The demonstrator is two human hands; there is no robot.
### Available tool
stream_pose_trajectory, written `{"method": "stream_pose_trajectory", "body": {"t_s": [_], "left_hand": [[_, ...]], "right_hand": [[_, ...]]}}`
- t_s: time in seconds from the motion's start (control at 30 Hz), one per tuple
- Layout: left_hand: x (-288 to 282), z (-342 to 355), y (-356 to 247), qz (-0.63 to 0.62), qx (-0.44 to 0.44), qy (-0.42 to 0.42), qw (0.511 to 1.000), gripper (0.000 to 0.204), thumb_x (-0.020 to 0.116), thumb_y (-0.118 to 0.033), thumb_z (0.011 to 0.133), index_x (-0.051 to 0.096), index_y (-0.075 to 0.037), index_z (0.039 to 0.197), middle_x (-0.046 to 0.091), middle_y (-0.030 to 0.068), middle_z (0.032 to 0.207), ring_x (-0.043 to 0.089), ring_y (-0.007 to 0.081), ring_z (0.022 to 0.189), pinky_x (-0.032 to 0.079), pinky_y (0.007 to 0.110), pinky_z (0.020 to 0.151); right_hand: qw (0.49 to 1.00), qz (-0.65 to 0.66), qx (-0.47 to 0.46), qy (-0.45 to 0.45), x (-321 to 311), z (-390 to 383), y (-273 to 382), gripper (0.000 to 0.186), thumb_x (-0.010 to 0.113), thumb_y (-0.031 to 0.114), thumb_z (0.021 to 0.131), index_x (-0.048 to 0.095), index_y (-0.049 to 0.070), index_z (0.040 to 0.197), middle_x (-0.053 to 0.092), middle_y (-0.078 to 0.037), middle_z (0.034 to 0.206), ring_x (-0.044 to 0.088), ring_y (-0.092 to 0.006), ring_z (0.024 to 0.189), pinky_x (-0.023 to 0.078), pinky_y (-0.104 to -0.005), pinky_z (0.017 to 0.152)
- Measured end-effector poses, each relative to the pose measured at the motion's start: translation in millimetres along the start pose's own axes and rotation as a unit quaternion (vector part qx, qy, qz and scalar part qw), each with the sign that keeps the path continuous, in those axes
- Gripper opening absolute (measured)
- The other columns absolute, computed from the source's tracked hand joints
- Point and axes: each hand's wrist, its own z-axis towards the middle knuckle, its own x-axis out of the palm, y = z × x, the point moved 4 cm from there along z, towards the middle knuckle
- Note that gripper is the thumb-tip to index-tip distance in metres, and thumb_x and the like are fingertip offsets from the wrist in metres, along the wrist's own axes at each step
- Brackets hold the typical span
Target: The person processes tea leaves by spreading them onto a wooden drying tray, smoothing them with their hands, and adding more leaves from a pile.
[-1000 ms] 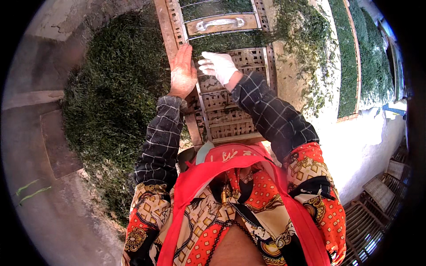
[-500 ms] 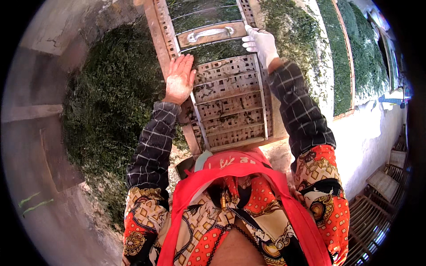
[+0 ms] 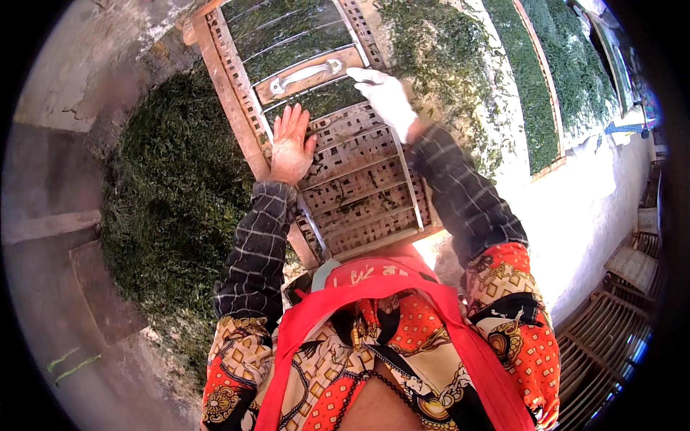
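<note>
A slatted metal frame lies over a woven bamboo mat in a wooden tray frame. Across it sits a wooden board with a white metal handle. Dark green shredded leafy matter covers the mat beyond the board; nearer to me, the woven strips show with scattered bits. My bare left hand rests flat on the frame's left side, fingers stretched, just below the board. My right hand, in a white glove, is at the right rail, its extended fingers by the board's right end and holding nothing visible.
A big heap of green shreds lies to the left. More shreds spread on the right, beside green-covered trays. Slatted bamboo racks stand at the lower right. A grey wall is at the far left.
The view has turned, so the tray appears farther left and more tilted. My right hand has shifted from gripping the board's end and rail, and its fingers are now straighter. My left hand stays flat.
</note>
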Motion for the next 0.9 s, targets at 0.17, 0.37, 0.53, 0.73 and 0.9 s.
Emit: {"method": "stream_pose_trajectory", "body": {"t_s": [0.17, 0.37, 0.53, 0.73, 0.9], "left_hand": [[9, 25, -55, -0.077, 0.039, 0.033, 0.996, 0.068, 0.055, -0.023, 0.094, 0.024, 0.006, 0.148, 0.016, 0.0236, 0.157, 0.010, 0.0310, 0.148, 0.007, 0.042, 0.121], [44, 80, -84, 0.010, 0.128, 0.022, 0.992, 0.072, 0.062, -0.031, 0.091, 0.031, 0.007, 0.144, 0.022, 0.0257, 0.155, 0.017, 0.0353, 0.147, 0.017, 0.045, 0.119], [48, 86, -84, 0.020, 0.125, 0.037, 0.991, 0.073, 0.068, -0.031, 0.084, 0.039, 0.011, 0.137, 0.029, 0.0307, 0.149, 0.024, 0.0385, 0.144, 0.020, 0.048, 0.118], [40, 83, -88, -0.090, 0.147, -0.010, 0.985, 0.043, 0.061, -0.032, 0.091, 0.059, -0.006, 0.125, 0.058, 0.0186, 0.127, 0.051, 0.0346, 0.121, 0.035, 0.041, 0.107], [43, 78, -68, -0.190, 0.061, 0.015, 0.980, 0.037, 0.058, -0.027, 0.091, 0.060, -0.006, 0.121, 0.059, 0.0180, 0.124, 0.055, 0.0321, 0.115, 0.043, 0.038, 0.099]], "right_hand": [[0.889, -0.427, -0.167, -0.022, -41, -25, 8, 0.047, 0.054, 0.004, 0.085, 0.056, 0.009, 0.132, 0.056, -0.013, 0.131, 0.057, -0.0272, 0.116, 0.042, -0.0361, 0.102], [0.736, -0.620, -0.271, -0.031, -33, 7, -5, 0.072, 0.057, 0.010, 0.079, 0.033, 0.004, 0.147, 0.035, -0.016, 0.151, 0.029, -0.0292, 0.143, 0.020, -0.0444, 0.117], [0.726, -0.589, -0.347, -0.073, -31, 23, 13, 0.016, 0.057, 0.014, 0.075, 0.068, 0.009, 0.085, 0.066, -0.009, 0.090, 0.061, -0.0272, 0.100, 0.044, -0.0421, 0.088], [0.703, -0.651, -0.278, -0.068, 35, 21, 23, 0.013, 0.057, 0.014, 0.075, 0.068, 0.008, 0.078, 0.064, -0.008, 0.069, 0.065, -0.0219, 0.068, 0.047, -0.0378, 0.057], [0.676, -0.669, -0.309, -0.003, 82, 11, 17, 0.029, 0.062, 0.027, 0.084, 0.063, 0.005, 0.103, 0.064, -0.009, 0.094, 0.064, -0.0196, 0.083, 0.049, -0.0333, 0.068]]}}
